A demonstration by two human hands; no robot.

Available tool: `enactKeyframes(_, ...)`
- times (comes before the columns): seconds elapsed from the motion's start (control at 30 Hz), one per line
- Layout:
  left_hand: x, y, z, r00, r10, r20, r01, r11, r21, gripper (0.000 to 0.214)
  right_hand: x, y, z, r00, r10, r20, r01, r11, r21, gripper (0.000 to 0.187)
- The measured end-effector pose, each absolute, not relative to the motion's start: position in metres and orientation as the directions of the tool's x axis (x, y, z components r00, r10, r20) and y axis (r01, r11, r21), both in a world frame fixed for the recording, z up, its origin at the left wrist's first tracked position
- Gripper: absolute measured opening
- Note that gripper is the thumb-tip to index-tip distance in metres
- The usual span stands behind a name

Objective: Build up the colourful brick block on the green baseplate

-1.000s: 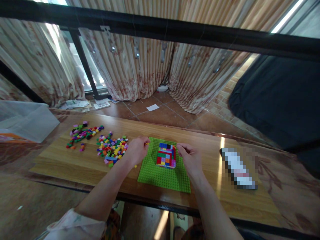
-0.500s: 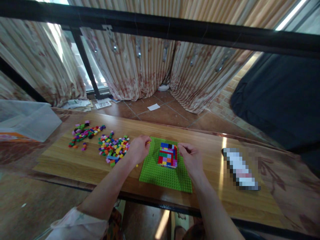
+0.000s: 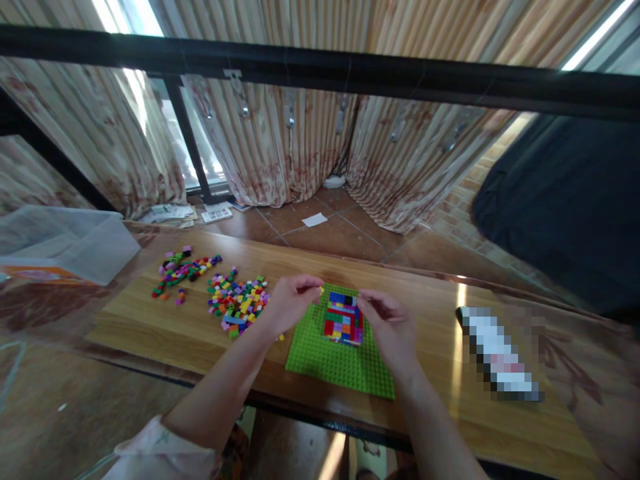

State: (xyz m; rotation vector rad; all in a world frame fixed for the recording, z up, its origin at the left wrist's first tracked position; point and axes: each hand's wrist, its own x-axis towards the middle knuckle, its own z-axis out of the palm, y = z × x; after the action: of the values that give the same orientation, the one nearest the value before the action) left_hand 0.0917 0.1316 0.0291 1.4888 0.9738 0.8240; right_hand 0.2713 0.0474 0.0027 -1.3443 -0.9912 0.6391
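A green studded baseplate (image 3: pixel 330 373) lies on the wooden table in front of me. On it stands a low block of toy bricks (image 3: pixel 344 320) in red, blue, orange, purple and other colours. At the plate's far left corner, my left hand (image 3: pixel 295 300) is closed in a pinch on a small yellow toy brick (image 3: pixel 321 291). My right hand (image 3: pixel 387 323) is at the right side of the brick block, its thumb and forefinger together near the block's far right corner. Whatever those fingertips may hold is hidden.
Loose toy bricks (image 3: pixel 240 303) lie heaped left of the plate, with a second pile (image 3: pixel 185 270) farther left. A clear plastic box (image 3: pixel 105 247) stands at the far left. To the right lies a blurred-out object (image 3: pixel 500 357) on the wooden table (image 3: pixel 435 367).
My left hand has moved right with the yellow brick, over the plate's far left corner. My right hand remains beside the brick block. The whole view has shifted slightly.
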Motion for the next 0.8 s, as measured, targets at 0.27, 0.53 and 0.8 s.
enactKeyframes(0.27,0.099,0.116,0.04,0.552,0.806,-0.215,-0.14,0.343,0.929,0.029,0.253,0.041,0.012,0.296,0.86,0.416,0.371,0.298,-0.88,0.019)
enactKeyframes(0.53,0.11,0.107,0.038,0.557,0.781,-0.282,-0.163,0.435,0.885,0.025,0.25,0.038,0.015,0.263,0.858,0.44,0.443,0.297,-0.846,0.016)
enactKeyframes(0.8,0.108,0.119,0.034,0.349,0.925,-0.152,0.028,0.152,0.988,0.016,0.293,0.044,0.001,0.522,0.83,0.196,0.318,0.023,-0.948,0.027)
